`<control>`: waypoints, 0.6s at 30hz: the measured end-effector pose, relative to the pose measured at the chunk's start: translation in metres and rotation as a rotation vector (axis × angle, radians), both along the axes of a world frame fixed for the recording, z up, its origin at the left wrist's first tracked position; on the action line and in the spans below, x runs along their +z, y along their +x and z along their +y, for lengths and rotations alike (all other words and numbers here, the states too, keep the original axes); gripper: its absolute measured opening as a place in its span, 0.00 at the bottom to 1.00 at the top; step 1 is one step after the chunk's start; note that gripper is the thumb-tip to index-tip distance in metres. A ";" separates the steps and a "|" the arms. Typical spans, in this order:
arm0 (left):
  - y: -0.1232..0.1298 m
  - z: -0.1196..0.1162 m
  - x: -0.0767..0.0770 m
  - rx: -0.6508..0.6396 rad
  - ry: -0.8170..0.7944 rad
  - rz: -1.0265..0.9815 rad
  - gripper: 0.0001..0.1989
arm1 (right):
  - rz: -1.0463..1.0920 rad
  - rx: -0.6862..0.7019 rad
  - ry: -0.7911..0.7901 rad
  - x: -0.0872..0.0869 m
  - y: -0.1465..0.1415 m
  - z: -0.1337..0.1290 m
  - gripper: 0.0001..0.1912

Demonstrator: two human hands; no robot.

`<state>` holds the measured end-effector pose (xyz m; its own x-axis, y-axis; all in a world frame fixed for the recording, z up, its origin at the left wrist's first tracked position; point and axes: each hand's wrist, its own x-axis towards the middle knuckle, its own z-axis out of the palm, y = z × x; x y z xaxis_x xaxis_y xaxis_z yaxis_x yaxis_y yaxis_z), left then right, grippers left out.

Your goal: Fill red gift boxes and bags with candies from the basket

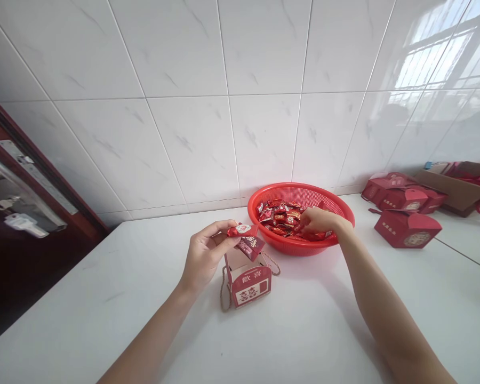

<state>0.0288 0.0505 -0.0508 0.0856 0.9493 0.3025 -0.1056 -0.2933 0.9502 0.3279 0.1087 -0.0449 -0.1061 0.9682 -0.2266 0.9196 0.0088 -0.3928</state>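
My left hand (206,252) pinches red wrapped candies (243,230) between thumb and fingers. They hang just above an open red gift box (251,288) with pale Chinese characters and twisted rope handles, standing on the white table. To the right, my right hand (317,221) reaches into a red plastic basket (296,247). Its fingers point down and are bent among many wrapped candies (282,217); their tips are hidden, so whether they grip one does not show.
Closed red gift boxes (408,229) are grouped at the right, some stacked together. Behind them is an open cardboard carton (456,184) with red items inside. A tiled wall (184,133) borders the table's back. A dark red door with keys (26,223) stands at the left.
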 end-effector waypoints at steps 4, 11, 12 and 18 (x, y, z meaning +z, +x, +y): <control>0.000 0.001 -0.002 0.015 0.005 0.020 0.13 | 0.152 0.053 0.117 0.005 0.004 -0.001 0.08; 0.001 -0.001 -0.003 -0.004 0.002 0.025 0.12 | 0.770 0.172 0.352 0.021 -0.021 -0.020 0.20; 0.001 -0.001 -0.003 -0.007 0.006 0.026 0.12 | 0.842 0.177 0.365 0.023 -0.027 -0.024 0.20; 0.000 -0.002 -0.006 -0.015 0.088 0.098 0.10 | 1.085 0.238 0.281 0.028 -0.062 -0.042 0.17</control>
<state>0.0285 0.0485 -0.0566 0.1323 0.9179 0.3740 -0.0187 -0.3750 0.9269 0.2662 0.0666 -0.0169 -0.3011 0.8993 0.3173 0.0607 0.3501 -0.9347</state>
